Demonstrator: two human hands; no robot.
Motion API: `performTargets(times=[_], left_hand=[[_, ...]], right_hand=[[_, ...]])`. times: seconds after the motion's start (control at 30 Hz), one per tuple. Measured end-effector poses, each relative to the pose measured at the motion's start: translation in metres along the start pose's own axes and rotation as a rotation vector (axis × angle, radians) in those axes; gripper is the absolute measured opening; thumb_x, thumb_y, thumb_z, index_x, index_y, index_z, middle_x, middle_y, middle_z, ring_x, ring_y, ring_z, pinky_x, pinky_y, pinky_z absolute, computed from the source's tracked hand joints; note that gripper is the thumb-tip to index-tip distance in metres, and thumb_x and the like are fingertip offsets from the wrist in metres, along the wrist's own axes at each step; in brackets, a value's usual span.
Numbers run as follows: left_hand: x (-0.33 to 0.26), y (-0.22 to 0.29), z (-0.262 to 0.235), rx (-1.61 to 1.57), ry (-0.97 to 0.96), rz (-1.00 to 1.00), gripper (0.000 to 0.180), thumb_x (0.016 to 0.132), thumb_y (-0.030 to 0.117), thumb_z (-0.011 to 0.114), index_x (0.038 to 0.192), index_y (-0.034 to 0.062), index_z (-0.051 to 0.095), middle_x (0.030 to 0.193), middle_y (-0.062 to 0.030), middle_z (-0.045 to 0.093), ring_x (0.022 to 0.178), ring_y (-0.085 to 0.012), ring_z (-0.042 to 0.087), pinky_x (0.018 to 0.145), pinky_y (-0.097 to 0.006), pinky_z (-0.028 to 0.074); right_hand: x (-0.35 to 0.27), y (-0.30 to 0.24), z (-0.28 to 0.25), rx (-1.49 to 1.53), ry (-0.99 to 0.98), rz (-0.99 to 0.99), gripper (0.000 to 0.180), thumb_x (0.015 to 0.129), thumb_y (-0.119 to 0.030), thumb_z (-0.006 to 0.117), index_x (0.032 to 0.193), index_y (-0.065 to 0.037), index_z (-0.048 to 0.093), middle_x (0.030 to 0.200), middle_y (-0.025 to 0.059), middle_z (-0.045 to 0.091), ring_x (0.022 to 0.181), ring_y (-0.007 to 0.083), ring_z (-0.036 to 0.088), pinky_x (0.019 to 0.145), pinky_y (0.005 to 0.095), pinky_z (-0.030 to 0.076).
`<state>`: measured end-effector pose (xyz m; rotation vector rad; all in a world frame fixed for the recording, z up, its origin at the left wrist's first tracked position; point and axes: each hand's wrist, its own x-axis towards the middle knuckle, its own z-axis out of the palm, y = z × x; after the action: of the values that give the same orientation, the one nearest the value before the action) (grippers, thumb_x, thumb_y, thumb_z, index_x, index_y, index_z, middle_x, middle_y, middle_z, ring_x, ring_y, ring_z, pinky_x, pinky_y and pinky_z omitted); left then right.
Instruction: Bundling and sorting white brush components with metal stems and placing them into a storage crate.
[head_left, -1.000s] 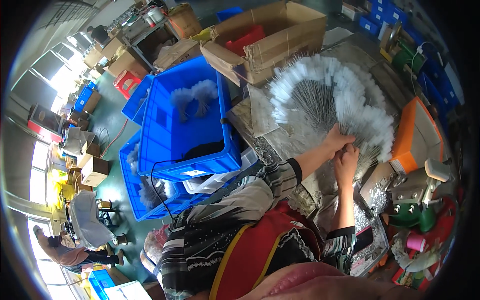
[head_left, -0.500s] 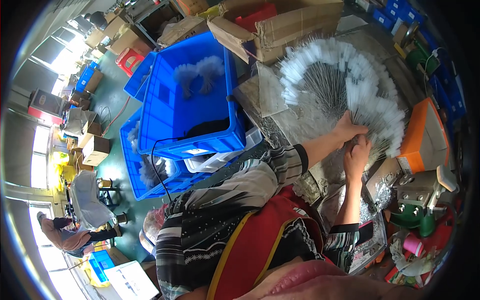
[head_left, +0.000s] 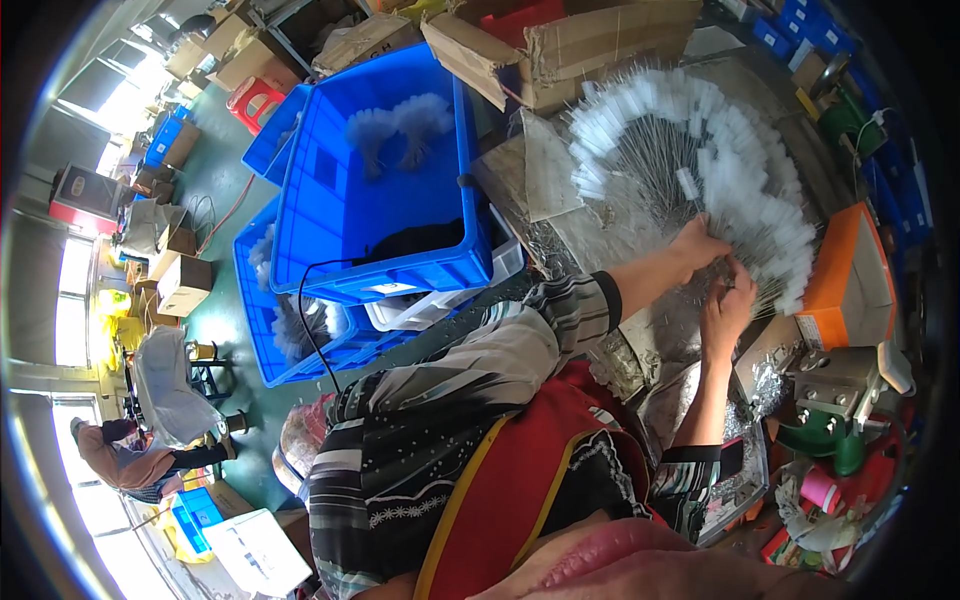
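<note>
On the worktable lies a broad fan of thin wire brushes (head_left: 755,190) with white bristle heads turned outward and grey wire stems gathered inward. My left hand (head_left: 698,246) is closed at the inner side of the fan. A single small white-headed wire brush (head_left: 687,184) sticks up from its fingertips. Just below, my right hand (head_left: 728,303) is closed with its fingertips among the stems, close to the left fingers. What it pinches is too fine to make out.
Left of the table, stacked blue bins (head_left: 385,255) hold white brush bundles (head_left: 400,125). An open cardboard box (head_left: 610,50) stands behind the fan. To the right are an orange box (head_left: 848,275), a green metal device (head_left: 845,400) and a pink thread spool (head_left: 820,492). Another person (head_left: 125,455) is far left.
A single brush now stands apart above my left fingertips. Both hands have shifted slightly, the right one a little to the right, and its fingers have changed pose.
</note>
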<state>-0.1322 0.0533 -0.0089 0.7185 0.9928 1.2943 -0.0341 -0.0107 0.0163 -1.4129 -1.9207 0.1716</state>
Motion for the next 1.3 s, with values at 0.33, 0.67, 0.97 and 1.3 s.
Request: performTargets(times=[0.33,0.67,0.97,1.3], left_hand=[[-0.004,0.003,-0.012,0.062,-0.055,-0.060,0.043,0.060,0.005,0.068,0.099,0.0040,0.050,0.076,-0.0072,0.056,0.063,-0.0138,0.051,0.049,-0.027,0.040],[0.008,0.004,-0.029,-0.092,-0.240,-0.093,0.014,0.070,0.001,0.062,0.082,0.0018,0.054,0.070,-0.0074,0.057,0.058,-0.0169,0.056,0.049,-0.027,0.045],[-0.004,0.017,-0.029,0.073,-0.237,-0.153,0.016,0.071,0.004,0.064,0.084,0.0039,0.056,0.069,-0.0019,0.055,0.054,-0.0108,0.050,0.045,-0.022,0.039],[-0.005,-0.005,-0.019,-0.215,-0.246,-0.157,0.029,0.072,-0.001,0.059,0.100,0.0010,0.051,0.090,-0.0063,0.056,0.079,-0.0167,0.054,0.066,-0.027,0.045]], right_hand=[[-0.008,0.020,0.004,-0.127,-0.136,-0.008,0.024,0.081,-0.011,0.042,0.092,0.007,0.054,0.098,0.0175,0.052,0.095,0.0318,0.045,0.083,0.0380,0.035],[-0.002,0.017,0.009,0.021,-0.021,-0.126,0.036,0.063,0.002,0.043,0.097,0.002,0.052,0.101,0.0156,0.052,0.095,0.0326,0.043,0.083,0.0364,0.036],[-0.002,0.025,0.003,0.054,0.047,0.069,0.021,0.061,-0.001,0.051,0.080,0.004,0.058,0.097,0.0149,0.054,0.091,0.0280,0.049,0.076,0.0355,0.042],[0.001,0.012,0.019,-0.168,-0.066,-0.075,0.022,0.063,0.000,0.050,0.083,0.005,0.057,0.093,0.0158,0.052,0.092,0.0310,0.047,0.075,0.0377,0.044]])
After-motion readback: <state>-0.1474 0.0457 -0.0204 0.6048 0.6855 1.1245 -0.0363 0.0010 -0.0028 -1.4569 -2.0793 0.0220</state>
